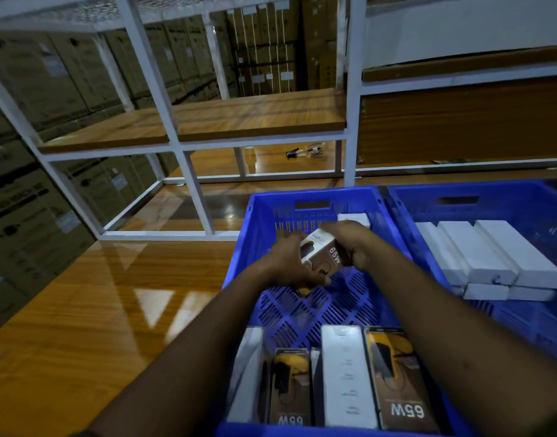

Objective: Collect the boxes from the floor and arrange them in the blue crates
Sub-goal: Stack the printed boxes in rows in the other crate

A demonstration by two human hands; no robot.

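"65W" reads upside down on the small brown-and-white cardboard box [326, 253] at frame centre, and again on two black-and-yellow retail boxes [400, 378] along the bottom edge. Carton labels at left are unreadable.

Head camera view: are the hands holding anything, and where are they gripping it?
Both hold one white and brown 65W box: left hand at its left end, right hand at its right end.

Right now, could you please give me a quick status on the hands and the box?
Both hands, left and right, grip one 65W box over the near crate. Crate floor below it bare. Nothing in the way.
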